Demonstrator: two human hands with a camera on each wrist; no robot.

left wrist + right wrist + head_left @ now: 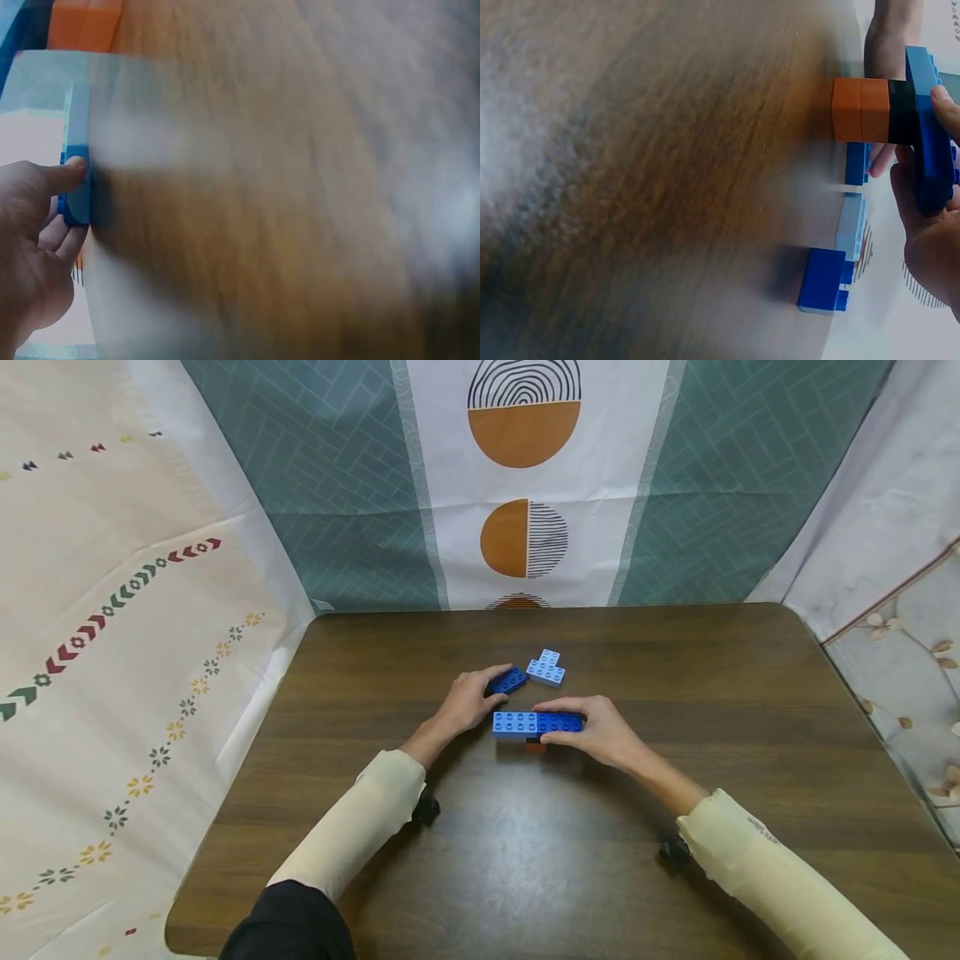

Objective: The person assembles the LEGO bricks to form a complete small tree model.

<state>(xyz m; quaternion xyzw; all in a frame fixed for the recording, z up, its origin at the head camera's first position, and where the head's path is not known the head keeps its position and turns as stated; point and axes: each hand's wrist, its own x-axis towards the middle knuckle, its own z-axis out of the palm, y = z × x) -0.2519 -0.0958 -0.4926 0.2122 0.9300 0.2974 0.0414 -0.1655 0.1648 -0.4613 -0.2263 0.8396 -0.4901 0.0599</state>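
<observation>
My left hand pinches a dark blue brick at the table, thumb on the near side and fingers behind. Just beyond it lie light blue bricks, studs up. With thumb and fingers my right hand holds a dark blue brick that lies end to end with a light blue brick. Both top a stack in the right wrist view, where a black brick joins orange bricks below. The right hand hides part of the dark blue brick.
Another dark blue brick stands on the table in the right wrist view; I cannot make it out in the head view. The brown wooden table ends at patterned cloths at the back and sides.
</observation>
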